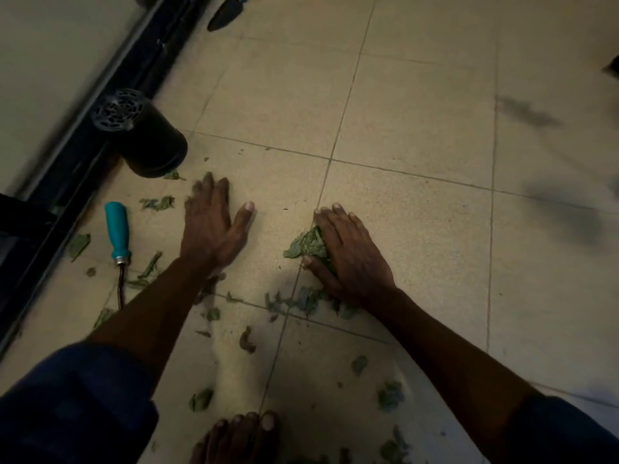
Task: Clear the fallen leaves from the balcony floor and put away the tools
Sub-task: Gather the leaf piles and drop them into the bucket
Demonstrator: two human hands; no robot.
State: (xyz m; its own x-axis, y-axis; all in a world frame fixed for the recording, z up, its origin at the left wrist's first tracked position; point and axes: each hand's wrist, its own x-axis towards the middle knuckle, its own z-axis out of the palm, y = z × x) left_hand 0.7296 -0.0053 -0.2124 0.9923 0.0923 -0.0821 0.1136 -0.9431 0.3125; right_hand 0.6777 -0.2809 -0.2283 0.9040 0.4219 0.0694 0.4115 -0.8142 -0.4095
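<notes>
Pressing flat, are they, both hands?

The left hand (214, 226) is: palm down on the tiled floor (418, 112), fingers straight and blurred, thumb spread wide, holding nothing. The right hand (351, 259) lies palm down over a clump of leaves (306, 244), fingers close together and nearly straight, thumb against the clump's near edge.

And the other leaves?

Scattered leaves (201, 398) lie around both forearms and a bare foot (237, 433).

The tools?

The teal-handled tool (117, 229) lies left of the left hand, long axis running away from the person, handle at the far end, metal shank pointing back; its tip I cannot make out. A trowel (223, 13) lies far off, blade pointing near-left. A black pot (147, 139) lies tipped over between them.
</notes>
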